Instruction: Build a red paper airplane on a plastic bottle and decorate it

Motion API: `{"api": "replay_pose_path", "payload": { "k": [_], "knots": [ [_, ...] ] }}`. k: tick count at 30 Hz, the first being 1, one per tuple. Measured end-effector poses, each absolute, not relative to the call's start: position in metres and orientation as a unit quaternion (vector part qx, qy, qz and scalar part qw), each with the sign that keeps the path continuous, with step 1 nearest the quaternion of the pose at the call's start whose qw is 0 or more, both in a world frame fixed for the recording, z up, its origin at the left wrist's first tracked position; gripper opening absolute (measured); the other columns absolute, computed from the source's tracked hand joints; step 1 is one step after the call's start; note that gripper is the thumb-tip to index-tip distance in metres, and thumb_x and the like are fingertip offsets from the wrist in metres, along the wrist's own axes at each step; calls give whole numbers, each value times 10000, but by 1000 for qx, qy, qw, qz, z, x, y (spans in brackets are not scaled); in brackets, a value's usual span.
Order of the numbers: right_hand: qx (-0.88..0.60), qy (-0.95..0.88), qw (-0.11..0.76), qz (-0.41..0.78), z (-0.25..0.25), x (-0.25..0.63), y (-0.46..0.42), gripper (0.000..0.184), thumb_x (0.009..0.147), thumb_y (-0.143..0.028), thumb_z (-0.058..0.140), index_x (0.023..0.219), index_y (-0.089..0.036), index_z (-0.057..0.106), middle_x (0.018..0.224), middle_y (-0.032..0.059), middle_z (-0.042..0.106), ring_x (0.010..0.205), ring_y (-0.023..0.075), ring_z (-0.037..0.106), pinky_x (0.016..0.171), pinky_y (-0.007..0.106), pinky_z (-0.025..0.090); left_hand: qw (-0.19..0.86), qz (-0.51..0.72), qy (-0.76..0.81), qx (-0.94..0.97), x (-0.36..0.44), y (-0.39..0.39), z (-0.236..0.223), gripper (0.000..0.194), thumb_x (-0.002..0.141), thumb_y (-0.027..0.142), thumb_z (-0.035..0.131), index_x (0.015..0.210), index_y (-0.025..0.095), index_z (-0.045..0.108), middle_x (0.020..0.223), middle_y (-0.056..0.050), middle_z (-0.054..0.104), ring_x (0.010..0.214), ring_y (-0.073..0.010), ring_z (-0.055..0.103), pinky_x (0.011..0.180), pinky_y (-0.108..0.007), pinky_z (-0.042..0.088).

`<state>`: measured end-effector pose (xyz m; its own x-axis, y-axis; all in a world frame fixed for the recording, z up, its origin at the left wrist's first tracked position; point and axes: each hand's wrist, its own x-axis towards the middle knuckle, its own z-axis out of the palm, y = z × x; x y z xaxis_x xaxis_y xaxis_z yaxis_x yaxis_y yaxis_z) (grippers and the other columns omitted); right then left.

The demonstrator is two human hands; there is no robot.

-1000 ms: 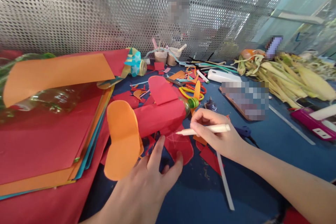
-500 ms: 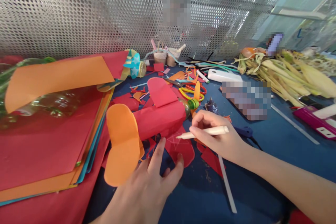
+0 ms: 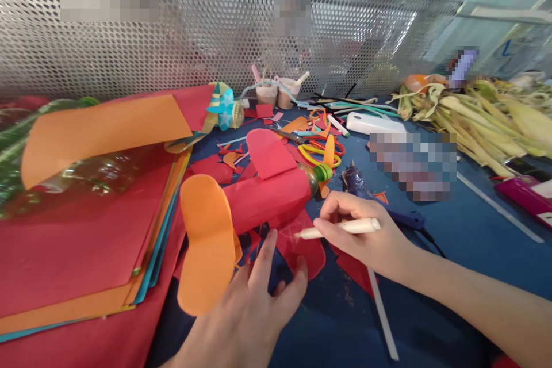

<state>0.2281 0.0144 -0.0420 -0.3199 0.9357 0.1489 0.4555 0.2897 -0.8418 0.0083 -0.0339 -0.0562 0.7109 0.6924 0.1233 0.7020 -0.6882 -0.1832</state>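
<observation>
A plastic bottle wrapped in red paper (image 3: 267,195) lies on the blue table, with red paper wings, an orange paper tail (image 3: 207,241) and a green cap (image 3: 322,172). My right hand (image 3: 366,236) grips a white pen (image 3: 340,228); its tip rests on the near red wing (image 3: 302,241), where faint drawn lines show. My left hand (image 3: 254,305) has its fingers spread, with fingertips pressing on that wing's near edge.
A stack of red and orange paper sheets (image 3: 77,230) lies at the left under a clear bottle. Scissors, paper scraps and cups (image 3: 276,92) sit behind. Corn husks (image 3: 483,115) pile up at the right. A white stick (image 3: 382,316) lies near my right wrist.
The view shifted slightly. The pen tip moved a little along the red wing. My left hand stayed pressed on the wing.
</observation>
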Motion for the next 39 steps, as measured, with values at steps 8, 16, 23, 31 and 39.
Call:
{"api": "replay_pose_path", "payload": {
  "k": [8, 16, 23, 31, 39],
  "knots": [
    [-501, -733, 336, 314, -36, 226, 19, 182, 876, -348, 595, 771, -205, 552, 655, -44, 585, 544, 84, 523, 513, 190, 390, 128, -20, -375, -918, 7, -34, -56, 642, 748, 0, 357, 1267, 342, 521, 1223, -224, 595, 634, -204, 698, 536, -330, 573],
    [-506, -739, 320, 309, -36, 226, 21, 185, 874, -383, 598, 803, -215, 570, 709, -24, 628, 589, 107, 561, 549, 207, 422, 100, 45, -375, -921, 8, -36, -45, 636, 814, 12, 310, 1339, 338, 460, 1232, -218, 596, 691, -213, 713, 553, -306, 580],
    [-497, -747, 319, 304, -36, 227, 20, 186, 872, -375, 604, 785, -215, 568, 709, -40, 621, 570, 84, 553, 527, 184, 410, 105, 52, -376, -919, 11, -35, -46, 658, 789, -13, 298, 1320, 330, 481, 1243, -241, 583, 678, -222, 714, 565, -340, 583],
    [-497, -749, 317, 303, -35, 227, 22, 178, 869, -361, 605, 784, -210, 567, 707, -28, 625, 575, 99, 555, 535, 201, 410, 115, -17, -363, -925, 6, -33, -51, 631, 792, -13, 297, 1313, 291, 482, 1223, -251, 583, 620, -199, 698, 555, -332, 575],
    [-505, -740, 312, 315, -36, 228, 22, 214, 870, -410, 595, 791, -213, 566, 699, -22, 626, 580, 111, 558, 529, 208, 414, 114, 14, -368, -923, 9, -34, -49, 662, 767, -21, 304, 1317, 306, 475, 1233, -236, 585, 641, -205, 702, 550, -327, 574]
  ]
}}
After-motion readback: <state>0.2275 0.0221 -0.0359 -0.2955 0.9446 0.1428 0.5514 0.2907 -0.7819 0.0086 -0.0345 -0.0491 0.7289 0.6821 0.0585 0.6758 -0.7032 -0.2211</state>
